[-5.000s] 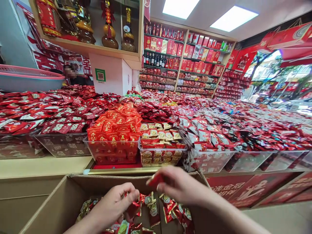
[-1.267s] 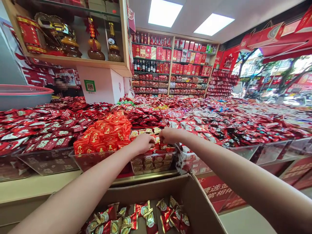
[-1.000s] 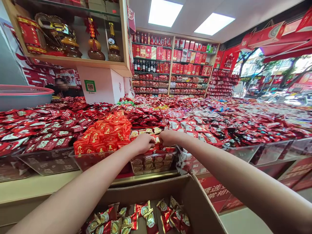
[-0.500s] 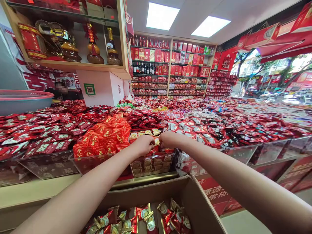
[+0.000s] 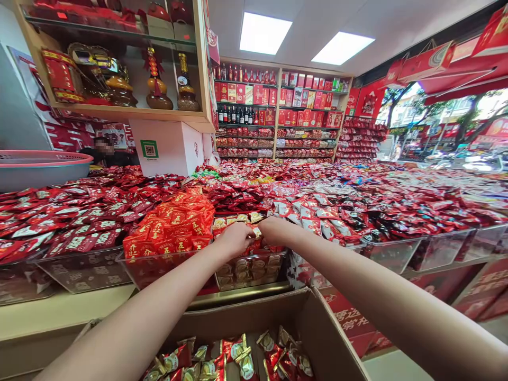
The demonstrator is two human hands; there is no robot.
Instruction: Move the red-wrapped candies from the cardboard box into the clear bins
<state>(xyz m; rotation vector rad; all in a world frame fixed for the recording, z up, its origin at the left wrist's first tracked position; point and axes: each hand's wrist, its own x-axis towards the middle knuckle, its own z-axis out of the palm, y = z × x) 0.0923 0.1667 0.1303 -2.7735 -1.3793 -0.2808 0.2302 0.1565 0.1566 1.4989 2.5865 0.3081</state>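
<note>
- Reaching from the lower left to the centre of the frame with the bare left hand (image 5: 237, 239), fingers curled, thumb side turned inward.
- Reaching from the lower right to the same spot with the bare right hand (image 5: 274, 232), bent down at the wrist, fingertips out of sight.
- Holding both hands just beside each other, with a narrow gap between, over small red-and-gold foil packets (image 5: 244, 217) in a clear rectangular plastic bin (image 5: 252, 271) at the centre.
- Cannot tell of any packet pinched in either hand; too well hidden by the hands themselves.
- Lying loose in an open brown cardboard box (image 5: 278, 315) at the bottom centre, nearer than the bin: more red-and-gold packets with crimped ends (image 5: 246, 364).
- Heaped just left of the bin: glossy orange-red packets with gold lettering (image 5: 177, 219); farther left, dark maroon packets with pale print (image 5: 97, 225).
- Piled just right of the bin: white-and-red packets (image 5: 317, 214).
- Running along the lower left, beneath the row of clear bins: a pale yellow worktop (image 5: 67, 311).
- Standing at the left edge: a blue-grey plastic tub with a pink basket rim (image 5: 43, 173).
- Mounted at the upper left: a light wooden cabinet (image 5: 123, 112) with gourd-shaped brown bottles (image 5: 159, 99).
</note>
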